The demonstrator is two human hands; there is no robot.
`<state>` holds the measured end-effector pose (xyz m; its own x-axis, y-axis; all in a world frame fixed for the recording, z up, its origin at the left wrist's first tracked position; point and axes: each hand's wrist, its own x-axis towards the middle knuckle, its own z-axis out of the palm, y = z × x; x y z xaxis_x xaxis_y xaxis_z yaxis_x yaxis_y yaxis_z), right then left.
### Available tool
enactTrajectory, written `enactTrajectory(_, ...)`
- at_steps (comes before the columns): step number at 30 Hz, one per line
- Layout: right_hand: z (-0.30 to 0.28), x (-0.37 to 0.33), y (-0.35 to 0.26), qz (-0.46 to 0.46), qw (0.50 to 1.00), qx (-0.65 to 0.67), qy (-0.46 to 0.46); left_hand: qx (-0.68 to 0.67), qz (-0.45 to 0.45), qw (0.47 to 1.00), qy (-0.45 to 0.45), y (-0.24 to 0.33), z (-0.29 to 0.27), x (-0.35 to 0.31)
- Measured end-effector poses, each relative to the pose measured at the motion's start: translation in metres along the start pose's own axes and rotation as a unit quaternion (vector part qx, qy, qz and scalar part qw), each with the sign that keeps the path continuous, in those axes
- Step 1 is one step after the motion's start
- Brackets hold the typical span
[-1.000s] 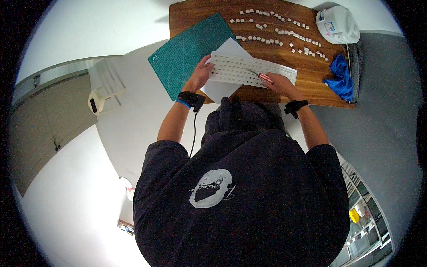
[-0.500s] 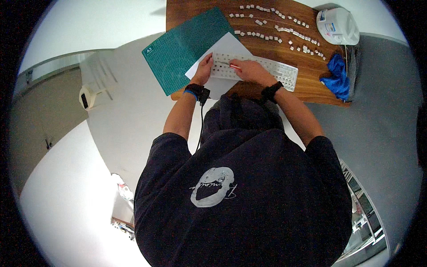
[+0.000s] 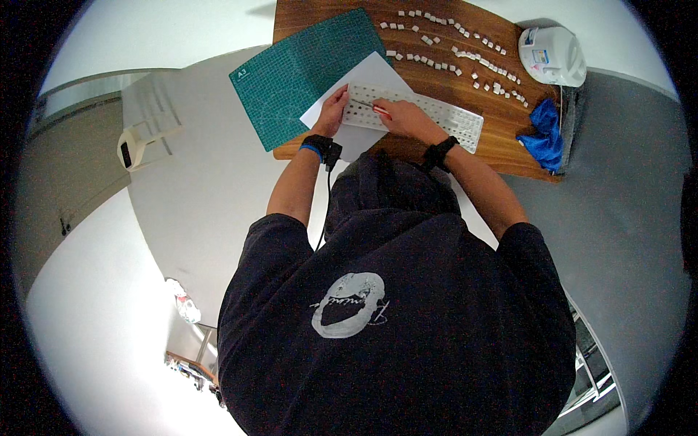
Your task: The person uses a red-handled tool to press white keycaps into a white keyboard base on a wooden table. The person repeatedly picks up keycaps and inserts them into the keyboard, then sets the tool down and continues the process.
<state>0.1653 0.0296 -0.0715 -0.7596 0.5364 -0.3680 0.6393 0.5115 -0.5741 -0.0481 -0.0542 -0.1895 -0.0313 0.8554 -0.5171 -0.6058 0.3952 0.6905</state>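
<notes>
A white keyboard (image 3: 454,125) with its keycaps off lies at a slant near the table's front edge, rows of small dark spots across it. At its left end, my left hand (image 3: 331,113) is closed on the keyboard's edge, the thumb along the side. My right hand (image 3: 405,118) is over the keyboard's middle, closed round a slim tool with a reddish handle (image 3: 380,110). A thin shaft seems to point left from it across the keyboard; its kind and tip are too small to make out. Beneath the keyboard's left part lies a white sheet (image 3: 374,69).
Loose white keycaps (image 3: 476,58) lie in several rows on the wooden table (image 3: 502,156) beyond the keyboard. A green cutting mat (image 3: 283,87) lies at the left, partly under the sheet. At the right are a white tub (image 3: 554,57) and a crumpled blue cloth (image 3: 542,138).
The view has shifted slightly. My right hand has moved a little left along the keyboard with the tool; my left hand keeps its hold on the keyboard's end.
</notes>
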Motion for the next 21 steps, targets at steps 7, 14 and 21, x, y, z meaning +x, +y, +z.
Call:
enactTrajectory(7,-0.002,0.001,-0.004,-0.007,1.0,0.003,-0.001,-0.008,0.005,1.0,0.006,-0.004,-0.004,0.003)
enactTrajectory(14,0.003,0.005,-0.009,-0.02,0.999,-0.035,0.025,-0.033,-0.005,0.999,0.023,-0.004,-0.001,0.003)
enactTrajectory(21,-0.001,0.016,-0.041,-0.007,0.995,-0.098,0.014,-0.011,-0.025,0.999,0.029,-0.001,0.001,0.0)
